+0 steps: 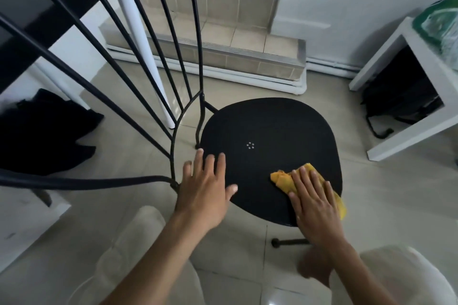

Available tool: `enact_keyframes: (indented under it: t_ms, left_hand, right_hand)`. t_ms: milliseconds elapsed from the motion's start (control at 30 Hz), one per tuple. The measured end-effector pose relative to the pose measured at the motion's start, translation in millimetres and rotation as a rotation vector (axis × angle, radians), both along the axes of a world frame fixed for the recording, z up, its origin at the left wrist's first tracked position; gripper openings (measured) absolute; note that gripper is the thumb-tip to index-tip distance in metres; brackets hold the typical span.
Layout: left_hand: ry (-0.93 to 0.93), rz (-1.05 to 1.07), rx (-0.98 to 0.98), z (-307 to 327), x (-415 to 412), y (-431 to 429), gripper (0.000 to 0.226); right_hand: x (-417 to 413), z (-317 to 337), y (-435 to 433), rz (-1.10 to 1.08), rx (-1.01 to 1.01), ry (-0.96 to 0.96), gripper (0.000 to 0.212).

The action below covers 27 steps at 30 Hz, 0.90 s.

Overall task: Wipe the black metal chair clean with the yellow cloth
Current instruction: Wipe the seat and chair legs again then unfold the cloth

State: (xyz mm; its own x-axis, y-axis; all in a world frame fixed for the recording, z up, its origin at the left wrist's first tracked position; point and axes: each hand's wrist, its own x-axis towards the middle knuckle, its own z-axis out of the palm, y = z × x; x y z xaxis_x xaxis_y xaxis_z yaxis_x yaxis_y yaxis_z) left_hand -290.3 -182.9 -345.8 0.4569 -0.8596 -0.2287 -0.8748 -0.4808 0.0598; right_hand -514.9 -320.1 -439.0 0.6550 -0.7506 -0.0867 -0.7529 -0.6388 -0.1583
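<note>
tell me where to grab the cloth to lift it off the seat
Pinch the bunched folds of the cloth sticking out left of the right hand, coming from above. That end is raised and free, while the rest lies flat under the palm on the seat.

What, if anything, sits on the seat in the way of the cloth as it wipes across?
Nothing visible does. The right hand presses the yellow cloth flat at the seat's near right edge. The rest of the seat is bare, except for the left hand resting on its left edge.
</note>
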Motion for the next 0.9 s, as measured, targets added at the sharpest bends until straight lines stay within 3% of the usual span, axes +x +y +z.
enact_keyframes:
  t_ms: [167, 367, 500, 633, 767, 900]
  left_hand:
    - [0.326, 0.329, -0.111, -63.3, 22.4, -3.9, 0.078]
    - [0.328, 0.281, -0.175, -85.0, 27.2, -2.3, 0.081]
    - [0.563, 0.292, -0.113, -88.0, 38.1, 0.2, 0.099]
    - [0.621, 0.292, -0.069, -86.8, 41.1, 0.8, 0.113]
    - [0.677, 0.270, -0.061, -80.0, 40.8, -2.9, 0.124]
    - [0.644, 0.254, -0.118, -84.5, 43.3, -3.1, 0.128]
  right_hand:
    - [35.2, -2.1, 29.8, 0.174, 0.004, 0.020, 0.058]
    - [112.6, 0.5, -0.3, 0.364, 0.046, 0.036, 0.057]
    - [166.9, 4.3, -64.9, 0.193, 0.065, 0.052, 0.057]
    - [211.6, 2.5, -84.9, 0.020, 0.106, 0.061, 0.057]
    - [219.6, 4.1, -40.1, 0.243, 0.087, 0.002, 0.056]
    - [169.6, 3.8, 3.5, 0.360, 0.142, -0.020, 0.055]
